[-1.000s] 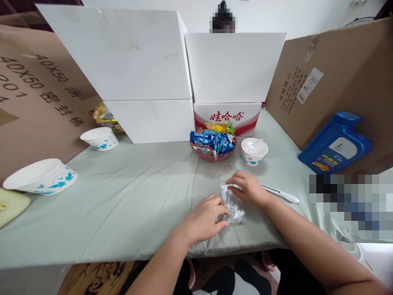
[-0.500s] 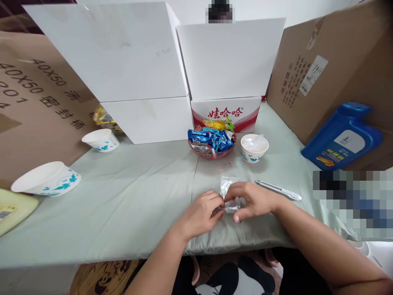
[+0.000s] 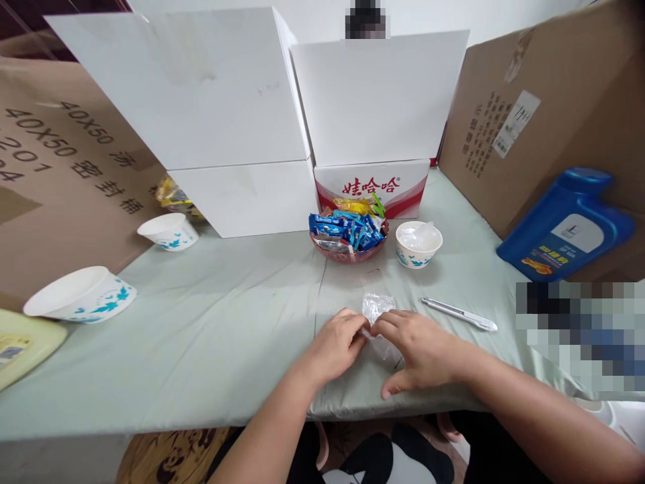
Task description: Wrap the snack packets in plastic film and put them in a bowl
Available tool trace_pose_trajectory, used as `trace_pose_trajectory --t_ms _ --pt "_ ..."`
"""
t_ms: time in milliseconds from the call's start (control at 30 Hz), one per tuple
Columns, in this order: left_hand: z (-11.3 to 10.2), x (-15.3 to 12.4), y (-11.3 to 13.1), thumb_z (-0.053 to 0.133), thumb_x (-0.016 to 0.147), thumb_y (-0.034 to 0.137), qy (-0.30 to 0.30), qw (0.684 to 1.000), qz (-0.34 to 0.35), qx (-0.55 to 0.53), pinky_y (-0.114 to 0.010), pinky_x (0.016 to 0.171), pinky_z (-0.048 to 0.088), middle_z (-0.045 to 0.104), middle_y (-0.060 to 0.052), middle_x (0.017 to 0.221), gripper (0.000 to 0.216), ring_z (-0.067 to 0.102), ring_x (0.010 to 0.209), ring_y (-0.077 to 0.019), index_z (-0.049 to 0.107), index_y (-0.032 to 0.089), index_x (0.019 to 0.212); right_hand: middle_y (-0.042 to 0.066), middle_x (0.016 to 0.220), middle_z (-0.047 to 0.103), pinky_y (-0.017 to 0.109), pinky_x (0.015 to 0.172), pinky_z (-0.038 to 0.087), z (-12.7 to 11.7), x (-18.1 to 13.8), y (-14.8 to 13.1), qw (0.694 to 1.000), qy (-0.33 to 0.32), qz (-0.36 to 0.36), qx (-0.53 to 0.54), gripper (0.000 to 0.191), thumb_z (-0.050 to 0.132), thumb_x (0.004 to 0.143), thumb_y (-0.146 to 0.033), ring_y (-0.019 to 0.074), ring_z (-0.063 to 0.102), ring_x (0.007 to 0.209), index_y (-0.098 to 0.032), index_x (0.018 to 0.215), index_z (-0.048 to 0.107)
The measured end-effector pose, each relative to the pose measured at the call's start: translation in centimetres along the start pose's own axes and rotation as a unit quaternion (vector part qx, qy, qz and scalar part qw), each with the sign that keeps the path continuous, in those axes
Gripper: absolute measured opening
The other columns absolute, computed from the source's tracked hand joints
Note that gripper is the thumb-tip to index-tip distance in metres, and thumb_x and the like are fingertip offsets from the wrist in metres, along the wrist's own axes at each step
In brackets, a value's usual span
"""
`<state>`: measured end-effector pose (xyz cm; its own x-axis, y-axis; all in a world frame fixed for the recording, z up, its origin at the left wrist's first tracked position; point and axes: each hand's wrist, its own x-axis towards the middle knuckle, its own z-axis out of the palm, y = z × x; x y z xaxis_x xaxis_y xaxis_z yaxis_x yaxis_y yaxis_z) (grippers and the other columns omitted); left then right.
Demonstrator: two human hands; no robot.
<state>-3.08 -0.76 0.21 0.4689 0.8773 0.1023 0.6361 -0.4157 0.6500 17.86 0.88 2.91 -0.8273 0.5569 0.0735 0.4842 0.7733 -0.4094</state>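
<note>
Round red bowl (image 3: 349, 255) of shiny blue packets (image 3: 360, 232) beyond crumpled clear plastic film (image 3: 377, 306); left hand (image 3: 335, 346) apparently pinches it, right hand (image 3: 426, 351) spread wide.

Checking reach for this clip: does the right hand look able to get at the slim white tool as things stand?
Probably yes: the slim white tool lies just beyond the right hand, with nothing visible between them, though that hand is at the clear plastic.

Left hand (image 3: 335, 344) curled, right hand's (image 3: 426, 348) thumb splayed
</note>
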Motion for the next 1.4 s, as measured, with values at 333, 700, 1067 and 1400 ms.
trace_pose_trajectory --t_ms 333,700,1067,1400 --pt "0.3 0.1 0.9 0.060 0.086 0.036 -0.026 0.994 -0.092 -0.051 -0.028 0.064 0.042 0.063 0.001 0.080 0.026 0.060 0.074 -0.0176 0.053 0.022 0.106 0.010 0.094 0.073 0.028 0.064 0.036 0.6 0.6 0.2 0.981 -0.016 0.193 -0.002 0.026 0.045 0.091 -0.020 0.0222 0.067 0.081 -0.016 0.114 0.055" --pt "1.8 0.5 -0.2 0.049 0.086 0.011 0.032 0.996 -0.068 -0.049 -0.032 0.075 0.048 0.068 -0.002 0.093 0.040 0.065 0.083 -0.0186 0.044 0.022 0.124 0.013 0.093 0.073 0.029 0.063 0.036 0.9 1.1 0.8 0.959 -0.016 0.277 -0.062 0.026 0.039 0.093 -0.020 0.0250 0.069 0.083 -0.013 0.113 0.054" --pt "1.9 0.8 0.1 0.053 0.085 0.014 0.060 0.997 -0.025 0.039 -0.034 0.078 0.048 0.063 -0.004 0.089 0.012 0.060 0.087 -0.0209 0.054 0.021 0.095 0.015 0.082 0.072 0.030 0.055 0.038 1.4 1.1 0.7 0.949 -0.043 0.272 -0.157 0.027 0.037 0.092 -0.016 0.0273 0.071 0.076 -0.011 0.112 0.053" --pt "2.7 1.0 0.0 0.055 0.087 0.015 0.075 0.983 -0.007 0.167 -0.038 0.078 0.050 0.061 -0.005 0.090 0.007 0.056 0.089 -0.0237 0.053 0.020 0.091 0.013 0.105 0.063 0.037 0.081 0.046 1.6 1.1 0.4 0.962 0.071 0.169 -0.202 0.013 0.054 0.089 -0.016 0.0276 0.058 0.098 -0.016 0.100 0.061"
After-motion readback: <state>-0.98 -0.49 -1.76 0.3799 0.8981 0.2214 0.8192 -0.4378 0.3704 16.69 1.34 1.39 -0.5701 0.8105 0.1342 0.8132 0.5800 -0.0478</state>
